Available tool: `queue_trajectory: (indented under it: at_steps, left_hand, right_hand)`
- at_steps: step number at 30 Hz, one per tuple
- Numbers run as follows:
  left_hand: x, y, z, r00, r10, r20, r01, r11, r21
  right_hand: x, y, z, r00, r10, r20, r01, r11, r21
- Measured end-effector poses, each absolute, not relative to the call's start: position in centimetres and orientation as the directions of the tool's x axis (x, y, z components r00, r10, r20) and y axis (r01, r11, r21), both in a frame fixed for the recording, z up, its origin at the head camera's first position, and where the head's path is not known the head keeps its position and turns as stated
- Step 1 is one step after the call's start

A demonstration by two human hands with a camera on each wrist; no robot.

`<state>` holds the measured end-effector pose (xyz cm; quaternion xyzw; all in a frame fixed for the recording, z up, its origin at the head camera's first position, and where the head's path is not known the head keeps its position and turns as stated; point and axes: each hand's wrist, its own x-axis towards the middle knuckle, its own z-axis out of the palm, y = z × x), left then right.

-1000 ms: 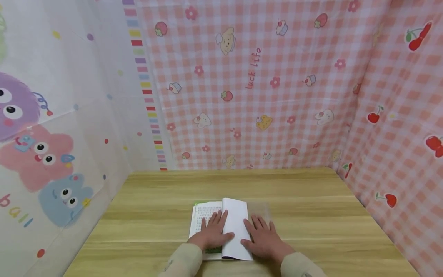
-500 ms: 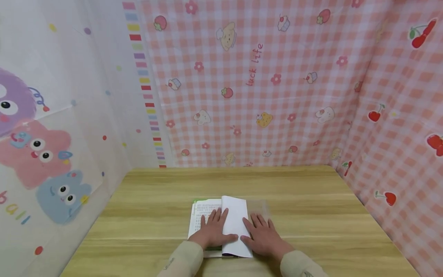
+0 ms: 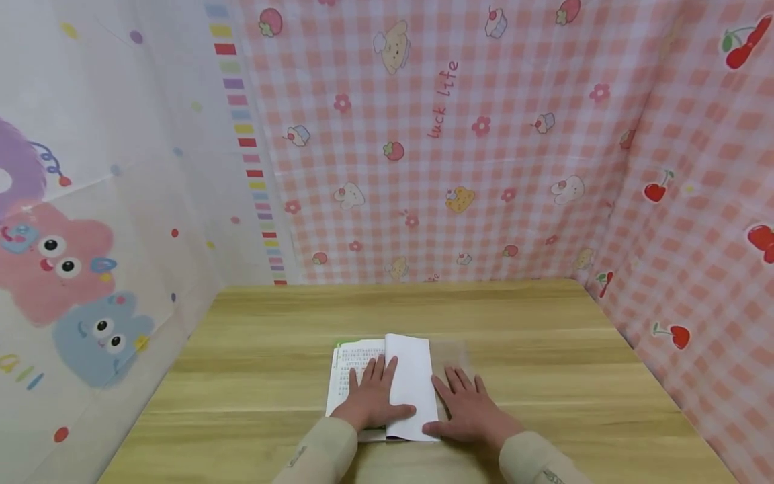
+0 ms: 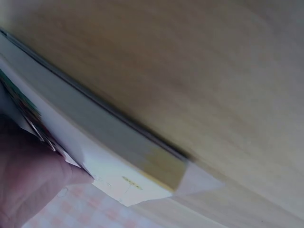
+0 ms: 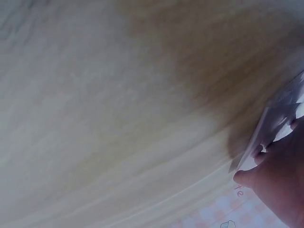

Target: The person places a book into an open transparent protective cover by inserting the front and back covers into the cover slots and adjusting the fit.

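Observation:
An open book (image 3: 346, 376) lies on the table, its left page covered in lines of print. Across its right part is a blank white sheet (image 3: 412, 376), and clear plastic film (image 3: 450, 352) sticks out beyond that. My left hand (image 3: 371, 401) rests spread on the printed page, thumb reaching over the white sheet. Fingers spread, my right hand (image 3: 470, 410) lies over the film, with its thumb at the sheet's lower right edge. The left wrist view shows the book's thick page edges (image 4: 102, 126). In the right wrist view, the film (image 5: 275, 126) lies by the fingertips.
The wooden table (image 3: 266, 336) extends around the book on all sides. Behind it hangs a pink checked cloth (image 3: 363, 134). A white cartoon-printed cloth (image 3: 199, 188) stands at the left, and a cherry-printed cloth (image 3: 695, 269) at the right.
The head view has tilted down slightly. My right hand has slid a little to the right, its fingers moving off the sheet's edge. The left hand keeps its place on the book.

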<state>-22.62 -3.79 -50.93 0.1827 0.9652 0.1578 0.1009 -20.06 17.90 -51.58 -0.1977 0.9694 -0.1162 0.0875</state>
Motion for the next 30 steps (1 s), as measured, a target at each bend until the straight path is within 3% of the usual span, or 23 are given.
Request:
queue_trajectory:
  at_steps: [7, 14, 26, 30]
  left_hand:
    - [-23.5, -3.9, -51.4, -0.911, 0.387, -0.144, 0.312, 0.873, 0.376]
    - [-23.8, -5.0, -51.0, -0.895, 0.403, -0.191, 0.231, 0.786, 0.573]
    - [-23.4, -4.5, -50.3, -0.899, 0.399, -0.182, 0.276, 0.837, 0.473]
    - [-23.7, -4.7, -50.5, -0.899, 0.396, -0.19, 0.249, 0.816, 0.522]
  right_hand:
    - [-20.1, 17.8, -51.4, -0.907, -0.404, -0.117, -0.363, 0.893, -0.266]
    - [-20.3, 18.0, -52.0, -0.906, -0.403, -0.128, -0.355, 0.89, -0.286]
    - [-20.4, 17.4, -52.6, -0.9, -0.435, -0.037, -0.412, 0.874, -0.256]
    - [-20.3, 17.0, -52.4, -0.89, -0.454, -0.045, -0.424, 0.859, -0.289]
